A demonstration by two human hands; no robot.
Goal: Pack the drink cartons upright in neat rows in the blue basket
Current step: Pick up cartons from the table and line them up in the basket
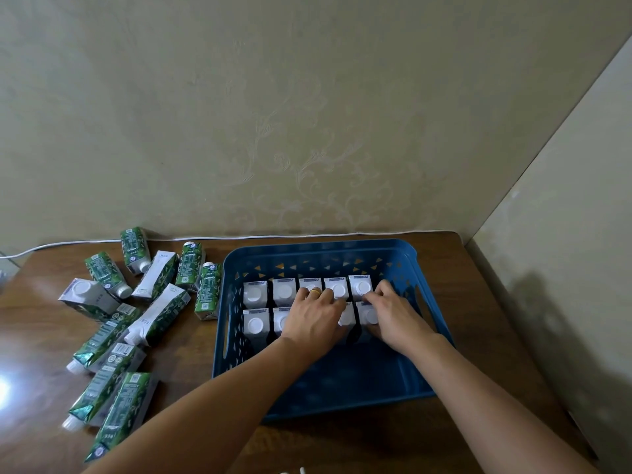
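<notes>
The blue basket (318, 251) sits on the wooden table, right of centre. Inside, against its far wall, green-and-white drink cartons (254, 291) with white caps stand upright in two rows. My left hand (313, 318), with a gold ring, lies over the middle cartons of the front row. My right hand (393, 313) rests on the cartons at the right end, fingers touching the back-row carton (360, 285) and covering part of a front-row carton (368, 314). Whether either hand grips a carton is hidden. The near half of the basket holds nothing.
Several loose cartons (157, 314) lie scattered on their sides on the table (41, 336) left of the basket. A white cable (102, 241) runs along the table's back edge by the wall. A wall also stands close on the right.
</notes>
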